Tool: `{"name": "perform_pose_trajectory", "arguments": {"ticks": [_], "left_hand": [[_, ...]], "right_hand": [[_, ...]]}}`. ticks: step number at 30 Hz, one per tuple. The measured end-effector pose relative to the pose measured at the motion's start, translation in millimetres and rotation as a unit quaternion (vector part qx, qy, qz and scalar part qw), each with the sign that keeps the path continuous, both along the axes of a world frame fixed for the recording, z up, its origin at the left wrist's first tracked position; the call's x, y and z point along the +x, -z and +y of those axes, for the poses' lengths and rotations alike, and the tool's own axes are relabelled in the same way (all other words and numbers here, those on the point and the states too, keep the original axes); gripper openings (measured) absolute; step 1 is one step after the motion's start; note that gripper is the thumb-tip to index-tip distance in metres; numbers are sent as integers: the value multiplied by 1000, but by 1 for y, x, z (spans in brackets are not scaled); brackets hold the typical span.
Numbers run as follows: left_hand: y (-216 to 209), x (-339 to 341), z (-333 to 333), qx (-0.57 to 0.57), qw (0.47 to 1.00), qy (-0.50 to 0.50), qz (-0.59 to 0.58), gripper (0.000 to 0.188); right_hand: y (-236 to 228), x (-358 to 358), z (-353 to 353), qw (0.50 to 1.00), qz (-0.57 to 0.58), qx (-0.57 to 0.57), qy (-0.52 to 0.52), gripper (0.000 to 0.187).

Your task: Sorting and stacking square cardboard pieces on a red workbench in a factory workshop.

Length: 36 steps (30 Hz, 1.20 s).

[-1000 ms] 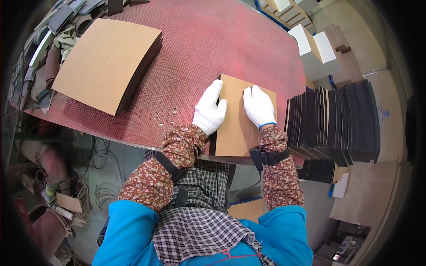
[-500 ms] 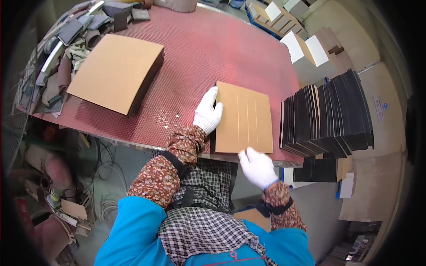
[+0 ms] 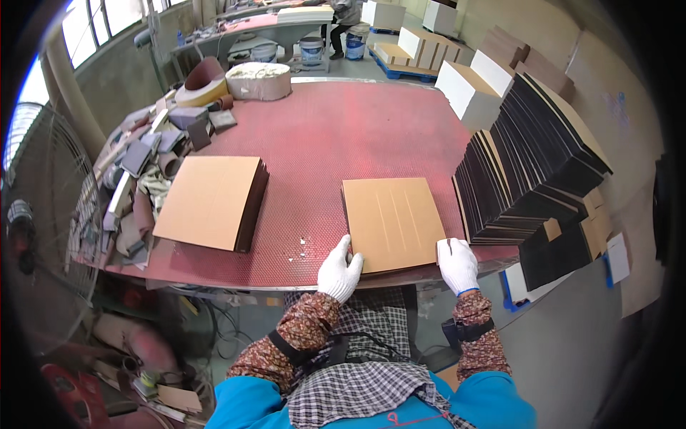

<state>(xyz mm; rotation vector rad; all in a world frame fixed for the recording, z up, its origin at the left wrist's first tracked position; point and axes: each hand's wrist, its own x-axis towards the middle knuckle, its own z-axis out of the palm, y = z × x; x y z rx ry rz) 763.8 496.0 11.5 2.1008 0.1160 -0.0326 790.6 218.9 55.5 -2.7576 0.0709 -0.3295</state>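
Observation:
A tan rectangular board [image 3: 394, 222] with thin light lines across its face lies at the front of the red table. Its left edge shows dark. My left hand [image 3: 340, 272], in a white knit glove, grips the near left corner, fingers along the side and thumb at the front edge. At the near right corner is my right hand [image 3: 458, 266], gloved too, its fingers curled closed against the edge. A small brownish sliver shows between those fingers, too little to name. Further left sits a stack of similar tan boards [image 3: 209, 201] with dark edges.
A tall stack of black-edged boards [image 3: 529, 154] stands at the right of the red textured table [image 3: 307, 154]. Sanding blocks and abrasive scraps [image 3: 143, 161] pile up along the left edge. White boxes [image 3: 468, 89], buckets [image 3: 311, 52] and a seated person [image 3: 345, 21] are beyond.
My view has lifted toward the far room. My right hand has moved from the board's front edge to its near right corner; my left has slid down the left edge to the near corner.

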Motion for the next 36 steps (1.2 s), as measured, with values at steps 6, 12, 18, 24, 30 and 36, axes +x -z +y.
{"name": "perform_pose_trajectory", "arguments": {"ticks": [6,12,18,24,30,36], "left_hand": [[23,-2,22,-224,970,-82,-40,52],[-15,-7,32,-242,955,-123,-117,47],[-96,-40,93,-221,946,-207,-117,41],[-88,-76,206,-197,914,-320,-155,38],[-7,-74,317,94,822,-436,-353,36],[-2,-45,360,253,781,-497,-281,44]], "right_hand": [[-3,-39,26,990,67,119,19,42],[-9,-49,43,957,37,289,21,37],[-5,-37,103,931,52,345,-104,33],[-35,-34,203,868,30,400,-293,31],[-50,-45,286,794,93,453,-393,23],[-43,-48,335,804,51,404,-434,28]]}}
